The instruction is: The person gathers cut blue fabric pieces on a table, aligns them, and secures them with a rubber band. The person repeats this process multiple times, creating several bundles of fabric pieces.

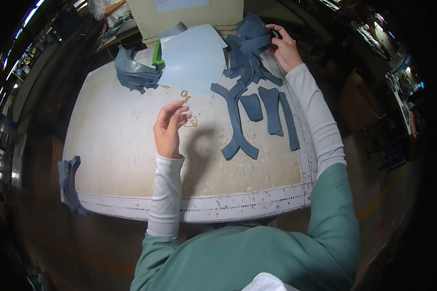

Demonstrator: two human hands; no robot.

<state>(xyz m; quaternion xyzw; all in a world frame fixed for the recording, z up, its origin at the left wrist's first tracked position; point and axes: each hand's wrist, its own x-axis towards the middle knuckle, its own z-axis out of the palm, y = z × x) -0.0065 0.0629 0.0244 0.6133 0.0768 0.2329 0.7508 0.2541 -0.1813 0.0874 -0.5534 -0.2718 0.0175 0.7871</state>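
My right hand point(285, 50) reaches to the far right of the table, thumb and fingers closed on the edge of a heap of blue cut leather-like pieces point(250, 46). How many it grips is hidden. Over the middle hovers my left hand point(169, 130), fingers bent and apart, with nothing visible in it. Tan rubber bands point(193, 121) lie just beyond its fingertips. Nearer than the heap are a Y-shaped blue stack point(234, 119), a short blue piece point(251, 107), a wider blue strip point(272, 110) and a narrow blue strip point(289, 121).
White gridded sheets point(194, 60) lie at the back, beside a green object point(158, 56). A curved blue stack point(133, 72) sits back left; another blue bundle point(70, 184) overhangs the left edge of the white table point(116, 160). Beyond stands a beige box-like panel point(189, 14). Another person point(110, 9) is far left.
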